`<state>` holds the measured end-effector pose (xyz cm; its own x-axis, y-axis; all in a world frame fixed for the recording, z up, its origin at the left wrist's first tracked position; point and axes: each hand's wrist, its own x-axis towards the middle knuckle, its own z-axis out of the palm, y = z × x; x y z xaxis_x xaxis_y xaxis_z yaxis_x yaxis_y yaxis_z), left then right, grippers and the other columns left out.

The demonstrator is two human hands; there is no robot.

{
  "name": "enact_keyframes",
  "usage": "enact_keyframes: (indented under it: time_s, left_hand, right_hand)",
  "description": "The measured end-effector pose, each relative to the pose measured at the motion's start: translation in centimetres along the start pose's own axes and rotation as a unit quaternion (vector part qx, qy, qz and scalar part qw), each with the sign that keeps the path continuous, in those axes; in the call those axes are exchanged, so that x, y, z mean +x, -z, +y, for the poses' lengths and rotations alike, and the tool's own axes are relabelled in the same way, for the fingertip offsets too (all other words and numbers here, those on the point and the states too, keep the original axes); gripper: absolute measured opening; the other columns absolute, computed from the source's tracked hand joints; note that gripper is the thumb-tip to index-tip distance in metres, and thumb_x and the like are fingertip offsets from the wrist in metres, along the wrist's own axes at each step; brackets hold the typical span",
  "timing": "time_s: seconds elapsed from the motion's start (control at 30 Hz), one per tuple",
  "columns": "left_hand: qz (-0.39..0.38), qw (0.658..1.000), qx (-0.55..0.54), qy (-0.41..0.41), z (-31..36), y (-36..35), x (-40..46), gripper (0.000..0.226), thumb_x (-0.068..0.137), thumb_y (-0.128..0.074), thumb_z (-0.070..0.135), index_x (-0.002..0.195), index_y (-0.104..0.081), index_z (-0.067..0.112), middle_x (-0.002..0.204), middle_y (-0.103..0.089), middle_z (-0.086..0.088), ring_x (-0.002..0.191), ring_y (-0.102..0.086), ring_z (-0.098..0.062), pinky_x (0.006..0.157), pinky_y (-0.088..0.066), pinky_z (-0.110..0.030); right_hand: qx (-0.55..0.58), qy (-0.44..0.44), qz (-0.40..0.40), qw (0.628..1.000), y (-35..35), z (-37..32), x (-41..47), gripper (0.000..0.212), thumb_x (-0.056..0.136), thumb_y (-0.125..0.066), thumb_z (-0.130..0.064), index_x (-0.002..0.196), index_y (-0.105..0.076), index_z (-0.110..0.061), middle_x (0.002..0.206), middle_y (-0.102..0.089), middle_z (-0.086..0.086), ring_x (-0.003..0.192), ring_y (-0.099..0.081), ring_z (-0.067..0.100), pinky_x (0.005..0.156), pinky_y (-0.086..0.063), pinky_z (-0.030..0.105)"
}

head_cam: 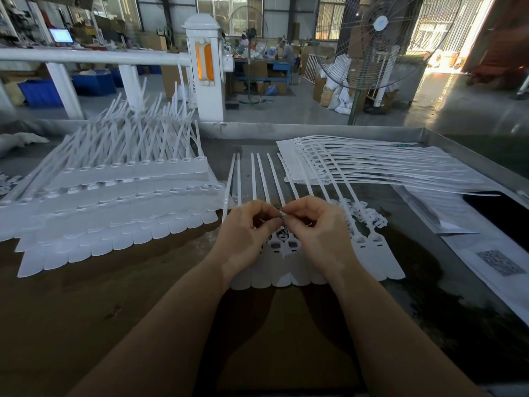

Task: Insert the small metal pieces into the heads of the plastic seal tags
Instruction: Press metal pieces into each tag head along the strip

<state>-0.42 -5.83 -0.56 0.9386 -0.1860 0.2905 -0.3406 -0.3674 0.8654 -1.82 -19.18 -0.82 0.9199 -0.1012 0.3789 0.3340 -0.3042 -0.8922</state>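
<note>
Two hands meet over the middle of the counter [86, 296], fingertips almost touching. The left hand [246, 224] has its fingers curled in, thumb and forefinger pinched together at the meeting point. The right hand [312, 222] is curled the same way and pinches a small metal piece [283, 215], which glints between the two sets of fingertips; whether the left fingers also touch it is hard to tell.

Directly beneath the hands lies a row of white plastic seal tags [289, 265], joined side by side, their flat rounded tabs toward the person and their thin tails running away across the counter. Two heads of this row show between the wrists, each with a dark rectangular opening. More small metal pieces seem to lie just above those heads, partly hidden by the fingers. Two further tag heads show to the right of the right hand, and beside them sits a small heap of white plastic scraps [369, 216].

To the left, well apart from the hands, is a big stack of tag strips [114, 202], layered like shingles, with tails sticking up and back. To the far right another stack of tags [357, 164] lies flat, tails fanned out to the right over the counter's raised metal edge [463, 141]. Near the right edge lie printed sheets [498, 262] and a dark flat object [503, 207].

Beyond the counter stand a white post with an orange panel [204, 64] and a large pedestal fan [375, 41] on the workshop floor.
</note>
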Motion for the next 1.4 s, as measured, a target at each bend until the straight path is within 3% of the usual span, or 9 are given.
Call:
enact_keyframes:
  time_s: [0.2,0.33,0.5,0.73,0.93,1.13,1.23,1.3,1.4]
  left_hand:
    - [0.009,1.000,-0.017,-0.009,0.0,0.1,0.0,0.006,0.086,-0.062,0.007,0.087,-0.065,0.013,0.078,-0.062,0.005,0.068,-0.053,-0.003,0.061,-0.042,-0.008]
    - [0.011,0.999,-0.043,-0.015,0.0,0.1,-0.1,0.010,0.083,-0.064,0.002,0.091,-0.068,0.005,0.081,-0.067,0.000,0.076,-0.062,-0.005,0.070,-0.048,-0.011]
    - [0.024,0.997,-0.079,-0.005,0.2,0.2,-0.3,0.013,0.081,-0.065,0.000,0.090,-0.070,0.008,0.087,-0.071,-0.005,0.084,-0.066,-0.011,0.077,-0.052,-0.016]
    - [0.024,0.998,-0.060,-0.011,0.4,0.3,-0.3,0.017,0.083,-0.063,0.003,0.088,-0.070,0.018,0.088,-0.069,0.003,0.081,-0.063,-0.009,0.074,-0.050,-0.012]
    - [0.011,0.994,-0.113,0.006,0.6,0.2,-0.5,0.015,0.085,-0.062,0.005,0.090,-0.070,0.017,0.087,-0.070,0.004,0.080,-0.065,0.000,0.069,-0.047,-0.007]
    - [0.025,0.995,-0.099,0.015,0.3,0.2,-0.4,0.018,0.082,-0.064,0.000,0.092,-0.071,0.013,0.089,-0.070,0.001,0.080,-0.066,-0.004,0.072,-0.049,-0.009]
    - [0.031,0.995,-0.098,0.017,0.1,0.1,-0.3,0.019,0.081,-0.064,-0.003,0.090,-0.068,0.013,0.087,-0.070,-0.001,0.076,-0.065,0.000,0.071,-0.049,-0.008]
    - [0.034,0.994,-0.099,0.019,0.0,0.0,-0.2,0.018,0.082,-0.063,-0.004,0.090,-0.067,0.012,0.084,-0.068,0.001,0.073,-0.064,0.004,0.068,-0.048,-0.007]
    - [0.039,0.995,-0.087,0.015,0.0,0.0,-0.2,0.016,0.084,-0.062,-0.002,0.088,-0.067,0.013,0.083,-0.067,0.004,0.073,-0.062,0.006,0.069,-0.047,-0.006]
  right_hand:
    - [0.018,-0.013,0.007,1.000,0.1,-0.2,0.0,0.014,0.085,-0.061,-0.002,0.085,-0.066,-0.015,0.077,-0.068,0.001,0.068,-0.063,0.005,0.059,-0.048,0.012]
    - [0.008,-0.010,0.002,1.000,0.1,-0.3,0.0,0.009,0.084,-0.064,-0.005,0.086,-0.067,-0.013,0.078,-0.069,0.002,0.072,-0.065,0.009,0.064,-0.051,0.015]
    - [0.032,-0.007,0.008,0.999,0.2,-0.3,0.0,0.012,0.081,-0.067,-0.003,0.082,-0.066,-0.015,0.075,-0.068,0.002,0.069,-0.065,0.007,0.061,-0.049,0.012]
    - [0.014,-0.003,0.003,1.000,0.1,-0.2,0.1,0.012,0.081,-0.069,-0.007,0.085,-0.065,-0.018,0.077,-0.067,-0.002,0.069,-0.062,0.000,0.061,-0.047,0.009]
    - [0.037,-0.007,-0.002,0.999,0.2,-0.1,-0.1,0.015,0.082,-0.067,-0.003,0.085,-0.064,-0.017,0.076,-0.068,-0.003,0.069,-0.065,0.001,0.061,-0.048,0.009]
    - [0.015,-0.017,0.015,1.000,0.1,0.1,0.0,0.015,0.083,-0.063,0.000,0.084,-0.066,-0.014,0.078,-0.069,-0.001,0.073,-0.066,0.004,0.063,-0.049,0.010]
    - [-0.086,-0.021,0.100,0.991,0.5,0.5,0.1,0.014,0.088,-0.058,-0.004,0.092,-0.067,-0.015,0.086,-0.068,-0.004,0.082,-0.064,0.009,0.072,-0.049,0.013]
    - [-0.188,-0.033,0.168,0.967,1.0,0.9,0.2,0.019,0.090,-0.052,-0.004,0.100,-0.066,-0.013,0.095,-0.068,-0.001,0.087,-0.061,0.011,0.084,-0.050,0.024]
    - [-0.270,-0.073,0.192,0.941,1.5,1.2,0.3,0.032,0.087,-0.047,0.003,0.108,-0.064,-0.014,0.103,-0.067,0.001,0.084,-0.055,0.010,0.089,-0.048,0.038]
